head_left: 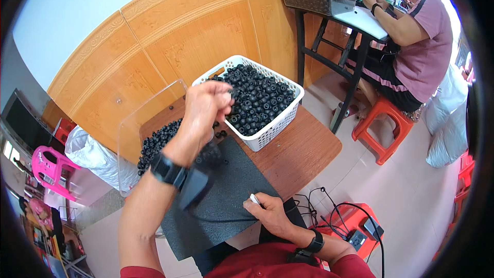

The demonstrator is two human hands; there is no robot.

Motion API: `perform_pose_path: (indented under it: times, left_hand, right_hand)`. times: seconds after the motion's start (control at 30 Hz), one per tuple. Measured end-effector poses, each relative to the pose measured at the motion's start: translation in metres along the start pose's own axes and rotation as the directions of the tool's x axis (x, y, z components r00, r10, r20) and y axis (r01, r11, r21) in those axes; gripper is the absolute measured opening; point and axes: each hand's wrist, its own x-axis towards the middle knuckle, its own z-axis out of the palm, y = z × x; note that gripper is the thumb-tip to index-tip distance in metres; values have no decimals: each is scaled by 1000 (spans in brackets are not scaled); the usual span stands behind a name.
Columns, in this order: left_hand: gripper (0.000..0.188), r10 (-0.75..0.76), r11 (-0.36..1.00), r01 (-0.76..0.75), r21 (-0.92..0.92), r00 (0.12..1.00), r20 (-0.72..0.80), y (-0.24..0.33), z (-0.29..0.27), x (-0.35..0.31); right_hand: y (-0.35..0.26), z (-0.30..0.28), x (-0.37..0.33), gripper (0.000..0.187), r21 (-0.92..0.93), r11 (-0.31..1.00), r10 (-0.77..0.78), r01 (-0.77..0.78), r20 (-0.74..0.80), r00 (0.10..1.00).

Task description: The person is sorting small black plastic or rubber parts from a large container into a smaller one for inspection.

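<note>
My left hand (208,104) is raised at the left rim of a white perforated plastic basket (267,136). Its fingers are curled together; whatever they pinch is too small to make out. Inside the basket lie many small black round parts with holes (260,98), like beads. More of these black parts (157,144) fill a clear tray (123,144) to the left, partly behind my forearm. My right hand (270,215) is closed around a small white-tipped object (254,198) over the dark grey mat (231,175). A black cable runs beside this hand.
The brown wooden board (309,146) carries basket and mat. A red stool (355,221) with tangled cables and a black adapter stands at my right. Beyond it, a person (427,46) sits at a table (365,20). A white sack (98,157) and pink chair (51,170) stand left.
</note>
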Motion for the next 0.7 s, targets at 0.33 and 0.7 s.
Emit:
perform_pose_path:
  times: [0.33, 0.7]
  left_hand:
    - [16, -62, 902, 54, 427, 998, 5, -26, -64, 13]
    - [17, -288, 745, 86, 662, 936, 203, -66, -111, -8]
  right_hand:
    - [2, -1, 1, 25, 13, 1000, -22, 22, -3, 1000]
    - [6, 1, 0, 22, -46, 999, 10, -11, -11, 1000]
